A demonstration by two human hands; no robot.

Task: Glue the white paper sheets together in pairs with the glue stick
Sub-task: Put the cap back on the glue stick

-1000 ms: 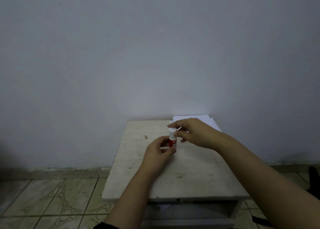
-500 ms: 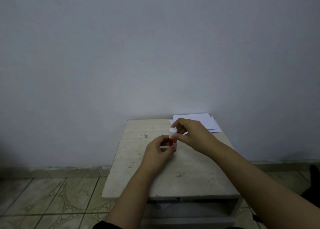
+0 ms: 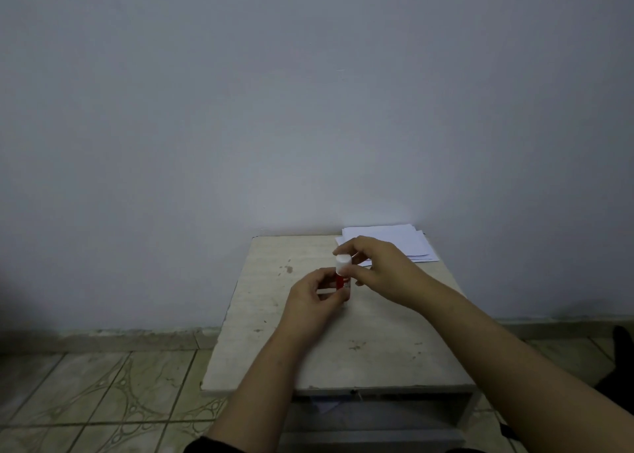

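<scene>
Glue stick (image 3: 343, 274) is upright over the middle of the table (image 3: 343, 356). Left hand (image 3: 314, 300) pinches the red body, right hand (image 3: 380, 269) grips the white cap (fingers curled round it). White paper sheets (image 3: 394, 243) sit far right.

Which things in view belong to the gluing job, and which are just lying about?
Job:
- glue stick, left hand holding its body, right hand pinching its white cap
- white paper sheets, stacked at the table's far right corner

Lying about:
- table
- dark object on the floor, far right
</scene>
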